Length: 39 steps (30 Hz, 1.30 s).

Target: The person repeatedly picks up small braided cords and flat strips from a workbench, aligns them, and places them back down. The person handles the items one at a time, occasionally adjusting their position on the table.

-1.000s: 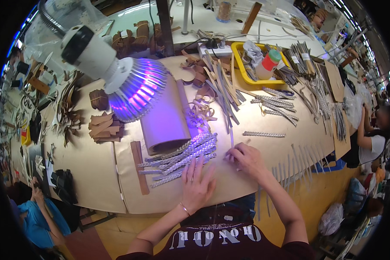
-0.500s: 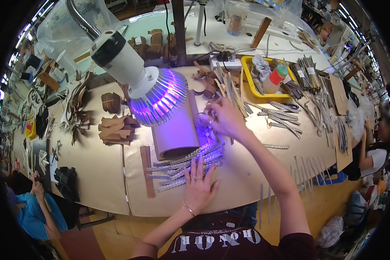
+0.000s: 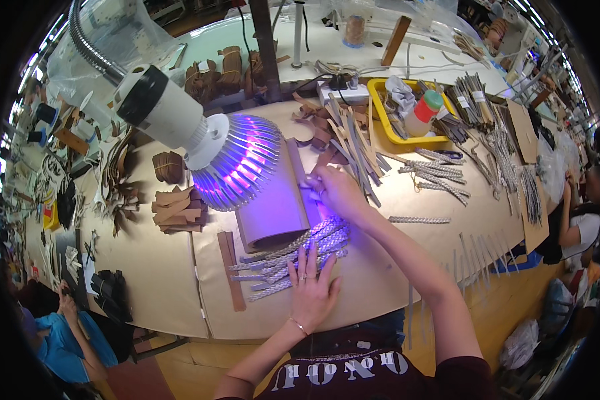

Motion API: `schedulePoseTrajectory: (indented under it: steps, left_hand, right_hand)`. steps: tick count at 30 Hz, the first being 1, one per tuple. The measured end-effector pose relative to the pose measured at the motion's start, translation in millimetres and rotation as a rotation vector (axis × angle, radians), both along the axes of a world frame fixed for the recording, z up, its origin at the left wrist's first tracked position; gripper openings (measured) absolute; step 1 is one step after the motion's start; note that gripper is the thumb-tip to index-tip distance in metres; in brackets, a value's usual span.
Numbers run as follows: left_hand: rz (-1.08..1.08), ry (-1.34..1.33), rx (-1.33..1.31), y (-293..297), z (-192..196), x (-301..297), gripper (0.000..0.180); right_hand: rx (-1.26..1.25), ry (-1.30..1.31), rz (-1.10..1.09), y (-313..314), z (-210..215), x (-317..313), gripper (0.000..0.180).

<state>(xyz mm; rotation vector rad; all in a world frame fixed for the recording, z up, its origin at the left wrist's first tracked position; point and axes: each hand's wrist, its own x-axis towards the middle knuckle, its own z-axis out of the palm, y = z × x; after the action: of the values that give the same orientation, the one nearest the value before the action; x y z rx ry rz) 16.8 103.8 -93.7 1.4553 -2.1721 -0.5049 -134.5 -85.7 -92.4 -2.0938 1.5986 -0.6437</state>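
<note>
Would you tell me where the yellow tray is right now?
In the head view, the yellow tray sits at the table's far right, beyond the right hand.

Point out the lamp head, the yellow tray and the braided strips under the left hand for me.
lamp head [image 3: 237, 163], head view, on its ribbed, purple-lit shade.
yellow tray [image 3: 380, 117], head view, on its left rim.
braided strips [image 3: 273, 263], head view, on the bundle's bare middle, left of the left hand [image 3: 311, 293].
</note>
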Motion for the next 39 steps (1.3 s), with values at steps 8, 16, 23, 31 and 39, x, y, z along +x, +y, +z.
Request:
schedulePoseTrajectory:
  steps: [8, 16, 23, 31, 39]
  left_hand:
    - [0.031, -0.01, -0.015, 1, -3, -1, 0.054]
    - [-0.006, -0.024, -0.075, 1, 0, 0, 0.049]
    - [-0.224, -0.093, -0.155, 13, 1, 1, 0.046]
    - [-0.472, -0.131, -0.099, 47, -3, -18, 0.088]
    - [-0.499, -0.43, -0.165, 43, -8, -14, 0.109]
  right_hand:
    - [0.54, -1.357, -0.092, -19, 76, -61, 0.017]
    - [-0.022, -1.714, -0.417, 160, 144, -241, 0.033]
    - [-0.375, -1.824, -0.533, 431, 43, -396, 0.021]
    - [-0.711, -2.227, -1.521, 532, -170, -376, 0.013]
    - [-0.187, -2.374, -1.353, 405, -290, -356, 0.018]
